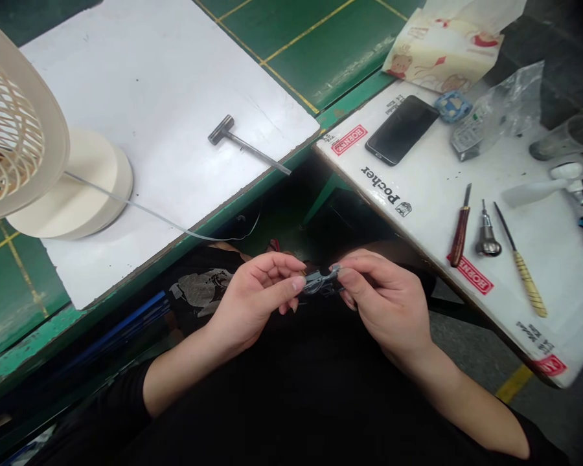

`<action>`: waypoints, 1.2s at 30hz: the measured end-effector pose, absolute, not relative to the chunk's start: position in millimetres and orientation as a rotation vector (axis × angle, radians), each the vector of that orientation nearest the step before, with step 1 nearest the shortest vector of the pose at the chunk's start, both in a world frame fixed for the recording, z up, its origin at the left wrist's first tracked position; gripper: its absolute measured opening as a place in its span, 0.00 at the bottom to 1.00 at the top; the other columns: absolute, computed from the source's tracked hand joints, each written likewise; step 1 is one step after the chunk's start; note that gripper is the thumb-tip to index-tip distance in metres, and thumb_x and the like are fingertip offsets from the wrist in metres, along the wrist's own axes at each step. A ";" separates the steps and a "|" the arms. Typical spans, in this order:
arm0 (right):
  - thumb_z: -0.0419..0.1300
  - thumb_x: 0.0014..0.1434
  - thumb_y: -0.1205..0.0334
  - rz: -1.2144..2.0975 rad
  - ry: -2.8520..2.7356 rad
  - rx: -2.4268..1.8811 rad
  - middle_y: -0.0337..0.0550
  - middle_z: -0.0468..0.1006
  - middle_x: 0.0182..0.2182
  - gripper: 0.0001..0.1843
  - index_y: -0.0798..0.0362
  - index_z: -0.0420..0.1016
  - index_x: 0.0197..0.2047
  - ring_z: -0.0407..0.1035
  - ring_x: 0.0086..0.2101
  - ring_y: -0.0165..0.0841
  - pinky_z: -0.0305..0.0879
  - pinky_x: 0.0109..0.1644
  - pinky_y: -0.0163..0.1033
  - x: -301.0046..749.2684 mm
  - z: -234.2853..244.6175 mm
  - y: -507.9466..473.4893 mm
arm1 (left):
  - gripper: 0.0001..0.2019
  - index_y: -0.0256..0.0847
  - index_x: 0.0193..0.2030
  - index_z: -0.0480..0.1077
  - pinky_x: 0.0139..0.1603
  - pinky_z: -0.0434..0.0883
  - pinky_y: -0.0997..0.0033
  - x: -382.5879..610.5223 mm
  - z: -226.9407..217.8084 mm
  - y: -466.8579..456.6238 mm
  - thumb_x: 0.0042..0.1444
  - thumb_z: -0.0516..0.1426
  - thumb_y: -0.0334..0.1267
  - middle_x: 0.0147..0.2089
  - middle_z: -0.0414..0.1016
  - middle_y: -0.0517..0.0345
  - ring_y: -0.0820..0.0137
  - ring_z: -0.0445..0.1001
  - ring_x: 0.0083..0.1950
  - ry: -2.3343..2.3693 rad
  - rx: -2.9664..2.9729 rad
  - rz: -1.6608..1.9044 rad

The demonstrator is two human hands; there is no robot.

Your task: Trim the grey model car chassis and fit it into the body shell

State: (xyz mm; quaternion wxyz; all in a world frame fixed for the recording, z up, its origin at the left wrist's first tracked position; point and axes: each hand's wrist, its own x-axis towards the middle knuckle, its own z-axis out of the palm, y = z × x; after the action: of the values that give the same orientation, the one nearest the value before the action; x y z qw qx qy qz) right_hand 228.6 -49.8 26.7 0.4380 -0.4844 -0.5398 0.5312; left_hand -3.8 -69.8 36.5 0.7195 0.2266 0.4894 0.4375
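Above my lap, both hands pinch one small grey part with thin, irregular arms, perhaps a model piece. Its exact kind is too small to tell. My left hand grips the left end between thumb and fingers. At the opposite end, the thumb and forefinger of my right hand are closed on it. The fingertips cover both ends of the part.
A small hammer and a cream fan with its cable stand on the left white board. The right board bears a phone, a red-handled knife, an awl-like tool, a yellow-handled file and a plastic bag.
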 end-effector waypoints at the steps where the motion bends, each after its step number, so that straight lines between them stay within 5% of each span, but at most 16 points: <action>1: 0.78 0.77 0.53 1.339 -1.323 -1.201 0.40 0.86 0.39 0.06 0.44 0.96 0.46 0.73 0.26 0.28 0.69 0.27 0.38 228.4 26.7 -49.5 | 0.18 0.38 0.49 0.90 0.30 0.75 0.77 -4.3 36.5 -69.7 0.61 0.83 0.46 0.35 0.85 0.56 0.73 0.80 0.31 1.080 0.494 0.954; 4: 0.78 0.77 0.53 1.376 -1.270 -1.204 0.41 0.85 0.38 0.07 0.46 0.95 0.46 0.73 0.25 0.28 0.69 0.26 0.37 227.8 27.1 -48.1 | 0.18 0.38 0.50 0.92 0.32 0.76 0.75 -6.6 36.4 -69.0 0.63 0.82 0.48 0.35 0.86 0.55 0.72 0.80 0.32 1.041 0.492 0.907; 9: 0.78 0.78 0.54 1.379 -1.274 -1.214 0.40 0.85 0.38 0.07 0.46 0.95 0.45 0.73 0.25 0.26 0.68 0.27 0.35 227.6 26.4 -46.9 | 0.17 0.43 0.51 0.93 0.36 0.79 0.75 -9.4 34.9 -69.9 0.56 0.85 0.37 0.45 0.92 0.53 0.72 0.82 0.37 1.000 0.577 0.907; 16: 0.78 0.77 0.54 1.355 -1.290 -1.240 0.39 0.84 0.36 0.08 0.46 0.94 0.45 0.73 0.25 0.26 0.69 0.27 0.35 225.3 25.9 -48.9 | 0.16 0.47 0.52 0.94 0.52 0.84 0.72 -9.9 30.4 -74.4 0.58 0.84 0.34 0.51 0.94 0.53 0.66 0.89 0.51 1.019 0.641 1.038; 24: 0.79 0.77 0.54 1.340 -1.306 -1.228 0.39 0.83 0.36 0.07 0.45 0.94 0.45 0.73 0.25 0.27 0.67 0.26 0.35 223.4 25.9 -49.8 | 0.16 0.49 0.55 0.95 0.48 0.84 0.72 -11.6 30.0 -73.2 0.61 0.84 0.38 0.49 0.94 0.53 0.69 0.87 0.44 1.003 0.592 0.967; 36: 0.77 0.78 0.55 1.275 -1.374 -1.250 0.37 0.84 0.35 0.07 0.45 0.94 0.45 0.74 0.27 0.26 0.68 0.29 0.36 223.4 27.0 -48.6 | 0.17 0.51 0.55 0.94 0.57 0.85 0.75 -11.0 26.2 -74.3 0.61 0.83 0.33 0.53 0.94 0.56 0.69 0.90 0.53 0.985 0.687 1.077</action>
State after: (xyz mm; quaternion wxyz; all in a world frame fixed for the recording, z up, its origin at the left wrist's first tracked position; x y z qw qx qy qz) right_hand 223.4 -48.6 27.0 0.4296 -0.5011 -0.5508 0.5109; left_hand -11.0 -74.3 26.2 0.6920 0.3074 0.4410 0.4819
